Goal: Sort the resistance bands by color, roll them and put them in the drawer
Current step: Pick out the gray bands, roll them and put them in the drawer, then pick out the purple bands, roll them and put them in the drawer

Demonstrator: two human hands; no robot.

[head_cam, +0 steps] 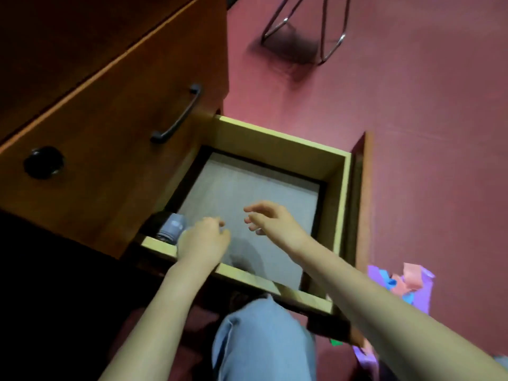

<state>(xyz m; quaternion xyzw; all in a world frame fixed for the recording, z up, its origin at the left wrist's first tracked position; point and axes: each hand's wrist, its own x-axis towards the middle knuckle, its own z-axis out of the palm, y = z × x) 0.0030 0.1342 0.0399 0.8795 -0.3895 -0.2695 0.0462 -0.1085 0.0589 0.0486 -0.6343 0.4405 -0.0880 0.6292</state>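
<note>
The open drawer (277,144) has pale wooden walls and a grey bottom. A rolled blue-grey band (172,228) stands in its near left corner. My left hand (202,242) hovers inside the drawer just right of that roll, fingers loosely curled and holding nothing. My right hand (270,218) is over the drawer's middle, fingers relaxed and spread, also holding nothing. A heap of loose bands (404,284) in purple, pink and blue lies on the floor to the right of the drawer.
The brown cabinet (96,105) has a shut upper drawer with a dark handle (178,116) and a round lock. The floor is dark pink carpet. Metal chair legs (308,26) stand farther back. My knee in blue jeans (261,339) is below the drawer.
</note>
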